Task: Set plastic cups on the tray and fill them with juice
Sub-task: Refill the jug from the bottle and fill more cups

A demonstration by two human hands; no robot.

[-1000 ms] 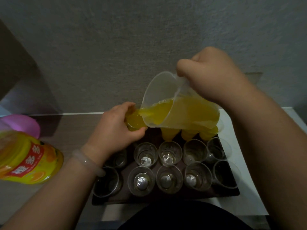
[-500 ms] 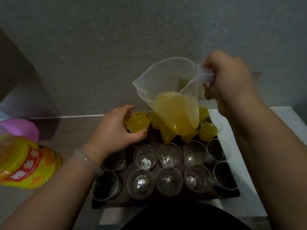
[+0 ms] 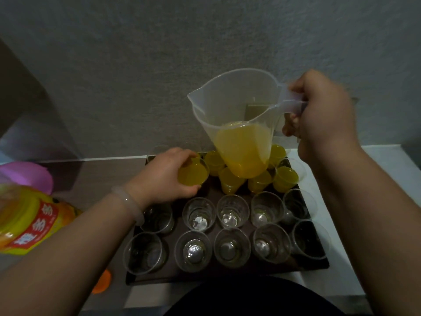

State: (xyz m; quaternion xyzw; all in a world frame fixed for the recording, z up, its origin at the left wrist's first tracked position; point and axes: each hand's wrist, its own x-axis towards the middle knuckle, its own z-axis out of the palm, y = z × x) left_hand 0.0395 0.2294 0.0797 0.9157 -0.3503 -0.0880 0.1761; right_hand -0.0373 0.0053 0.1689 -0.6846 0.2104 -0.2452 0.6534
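While the left hand [image 3: 166,176] curls its fingers round one filled cup [image 3: 193,175] at the far left of the tray [image 3: 227,273], the right hand [image 3: 323,115] is clenched round the handle of one clear plastic jug [image 3: 237,115]. That jug hangs above the far middle of the tray, close to upright with its spout turned to the tray's left side, and orange juice [image 3: 243,151] fills its lower part. On the near half of the tray stand ten empty plastic cups [image 3: 232,247], upright, in two rows of five. On the far half, beyond those rows, five more cups of juice [image 3: 284,180] show besides the held one, which makes six filled cups in sight; the jug hides part of that group, so I cannot tell whether more stand behind it. Whether the held cup touches the tray or is lifted just off it cannot be told either.

One pale bracelet [image 3: 129,201] sits on the left wrist. Left of the tray lies one juice bottle [image 3: 29,224] with a yellow and red label, and beyond it one pink bowl [image 3: 27,176]. One orange cap [image 3: 102,281] lies just off the tray's near left corner
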